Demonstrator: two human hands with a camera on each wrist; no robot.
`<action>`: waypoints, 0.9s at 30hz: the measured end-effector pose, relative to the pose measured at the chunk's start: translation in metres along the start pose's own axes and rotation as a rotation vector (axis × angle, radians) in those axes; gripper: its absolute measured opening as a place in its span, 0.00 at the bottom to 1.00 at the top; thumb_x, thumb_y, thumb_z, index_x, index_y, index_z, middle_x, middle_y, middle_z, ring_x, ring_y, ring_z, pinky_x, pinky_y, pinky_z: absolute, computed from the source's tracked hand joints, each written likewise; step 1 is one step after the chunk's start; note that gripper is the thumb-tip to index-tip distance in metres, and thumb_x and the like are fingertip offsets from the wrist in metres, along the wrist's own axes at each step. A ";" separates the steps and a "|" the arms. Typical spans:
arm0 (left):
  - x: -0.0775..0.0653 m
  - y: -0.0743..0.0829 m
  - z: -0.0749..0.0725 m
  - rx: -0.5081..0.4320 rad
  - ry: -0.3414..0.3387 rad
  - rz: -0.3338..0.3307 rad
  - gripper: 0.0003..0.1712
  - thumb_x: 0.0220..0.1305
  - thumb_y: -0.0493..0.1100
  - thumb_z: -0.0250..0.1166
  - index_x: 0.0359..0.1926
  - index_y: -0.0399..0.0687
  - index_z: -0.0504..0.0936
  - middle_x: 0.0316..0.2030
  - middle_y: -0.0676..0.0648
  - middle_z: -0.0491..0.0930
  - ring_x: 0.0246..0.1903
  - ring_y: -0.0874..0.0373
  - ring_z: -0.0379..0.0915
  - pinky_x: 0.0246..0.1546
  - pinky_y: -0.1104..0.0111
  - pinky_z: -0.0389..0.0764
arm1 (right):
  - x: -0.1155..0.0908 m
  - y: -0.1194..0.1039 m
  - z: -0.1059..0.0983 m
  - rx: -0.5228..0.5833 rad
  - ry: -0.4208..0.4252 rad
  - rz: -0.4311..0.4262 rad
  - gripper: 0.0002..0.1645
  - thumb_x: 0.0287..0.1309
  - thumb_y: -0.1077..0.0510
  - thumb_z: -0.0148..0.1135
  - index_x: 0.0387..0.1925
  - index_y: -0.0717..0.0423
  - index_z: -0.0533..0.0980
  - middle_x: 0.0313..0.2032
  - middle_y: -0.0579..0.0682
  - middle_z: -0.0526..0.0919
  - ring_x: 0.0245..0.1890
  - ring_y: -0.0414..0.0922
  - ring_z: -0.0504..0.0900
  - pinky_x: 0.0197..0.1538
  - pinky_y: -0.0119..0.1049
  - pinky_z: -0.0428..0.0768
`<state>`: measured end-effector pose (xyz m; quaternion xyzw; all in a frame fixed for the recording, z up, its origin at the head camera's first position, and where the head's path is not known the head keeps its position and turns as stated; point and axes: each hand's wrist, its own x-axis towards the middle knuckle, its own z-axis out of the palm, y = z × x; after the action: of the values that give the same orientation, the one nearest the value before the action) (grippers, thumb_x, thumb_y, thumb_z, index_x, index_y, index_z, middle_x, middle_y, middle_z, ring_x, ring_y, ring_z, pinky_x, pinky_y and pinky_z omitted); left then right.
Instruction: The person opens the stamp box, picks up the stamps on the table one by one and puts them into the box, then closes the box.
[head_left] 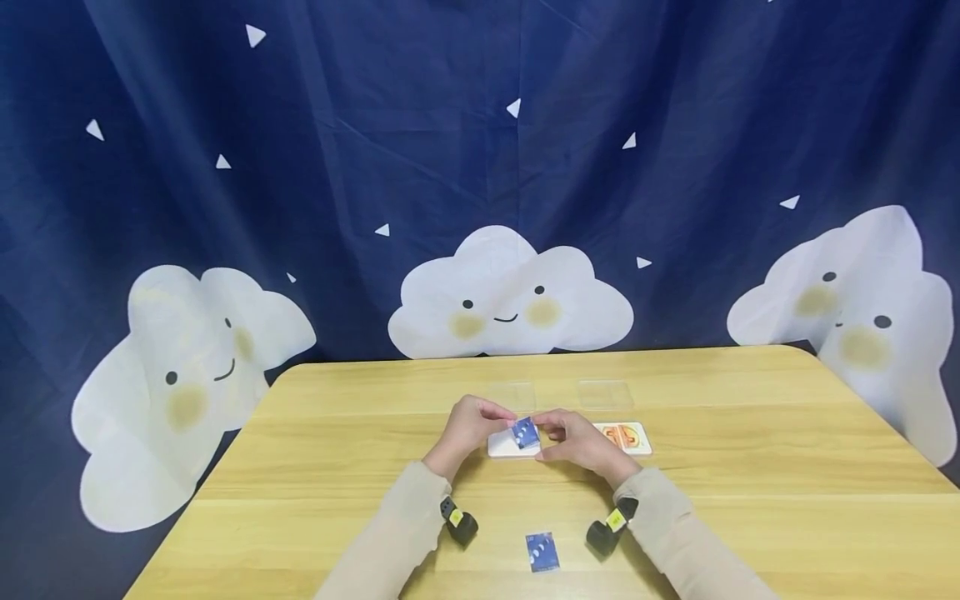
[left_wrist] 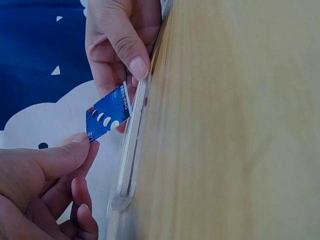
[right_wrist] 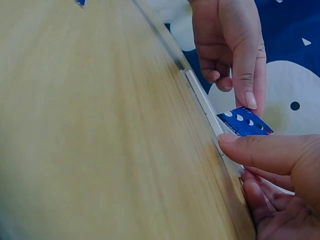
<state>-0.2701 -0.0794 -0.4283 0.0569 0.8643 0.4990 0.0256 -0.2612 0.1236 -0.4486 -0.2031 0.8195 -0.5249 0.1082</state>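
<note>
A blue postage stamp (left_wrist: 107, 115) printed with moon phases is pinched at one corner between the thumb and fingers of my left hand (head_left: 472, 429). It is tilted over a flat white card or case (head_left: 504, 446) with clear edges. My right hand (head_left: 581, 442) is at the right side of that white piece, its thumb pressed on the near edge (right_wrist: 205, 105) and its fingers curled by the far side. The stamp's lower edge is close to the white piece; whether they touch I cannot tell.
Another blue stamp (head_left: 542, 552) lies on the wooden table (head_left: 300, 492) between the forearms. Right of the right hand lies a white card with an orange picture (head_left: 626, 437). Two clear plastic pieces (head_left: 604, 395) lie farther back. A dark blue cloud-print curtain (head_left: 480, 167) hangs behind.
</note>
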 end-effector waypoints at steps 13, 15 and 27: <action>0.007 -0.012 0.004 -0.060 -0.021 -0.069 0.03 0.52 0.36 0.70 0.30 0.45 0.88 0.34 0.46 0.85 0.42 0.52 0.78 0.52 0.54 0.70 | 0.002 0.001 0.002 -0.011 0.021 0.040 0.32 0.43 0.66 0.71 0.55 0.63 0.74 0.56 0.60 0.75 0.53 0.54 0.73 0.59 0.51 0.69; 0.007 -0.013 0.005 -0.076 -0.026 -0.073 0.03 0.52 0.36 0.69 0.31 0.43 0.88 0.34 0.46 0.85 0.43 0.52 0.78 0.52 0.54 0.70 | 0.002 0.001 0.001 -0.016 0.017 0.034 0.32 0.43 0.66 0.71 0.55 0.63 0.74 0.55 0.60 0.75 0.52 0.54 0.73 0.59 0.52 0.69; 0.009 -0.017 0.005 -0.054 -0.083 0.008 0.04 0.55 0.34 0.67 0.33 0.40 0.87 0.33 0.45 0.86 0.40 0.55 0.78 0.48 0.60 0.74 | 0.002 0.002 -0.001 0.012 -0.001 0.026 0.31 0.43 0.66 0.71 0.54 0.63 0.74 0.55 0.60 0.75 0.52 0.53 0.72 0.58 0.51 0.68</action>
<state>-0.2794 -0.0822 -0.4455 0.0802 0.8485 0.5195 0.0608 -0.2639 0.1241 -0.4505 -0.1918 0.8188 -0.5283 0.1167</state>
